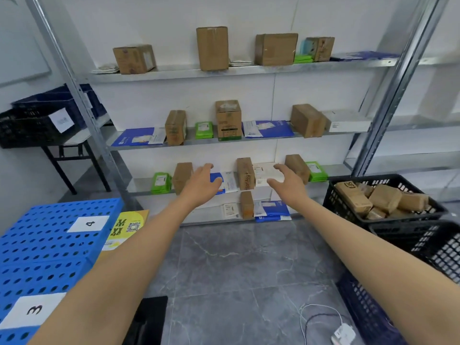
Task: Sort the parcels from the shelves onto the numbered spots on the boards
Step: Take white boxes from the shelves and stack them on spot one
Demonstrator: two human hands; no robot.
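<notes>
Head view: left hand (201, 181) and right hand (286, 181) are both spread and empty, reaching at the third shelf (140, 186) either side of an upright cardboard box (246, 173). The left hand partly covers a blue-white mailer (227, 183).

Risk: a careless brush could tip the narrow box or shove the mailer off the lip.

Parcel labels are too blurred to read. The blue board (49, 247) is cut off; only spot 4 (89, 223) and spot 3 (34, 310) show.

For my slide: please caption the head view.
Left hand and right hand reach, open, toward an upright brown cardboard parcel on a metal shelf.
</notes>
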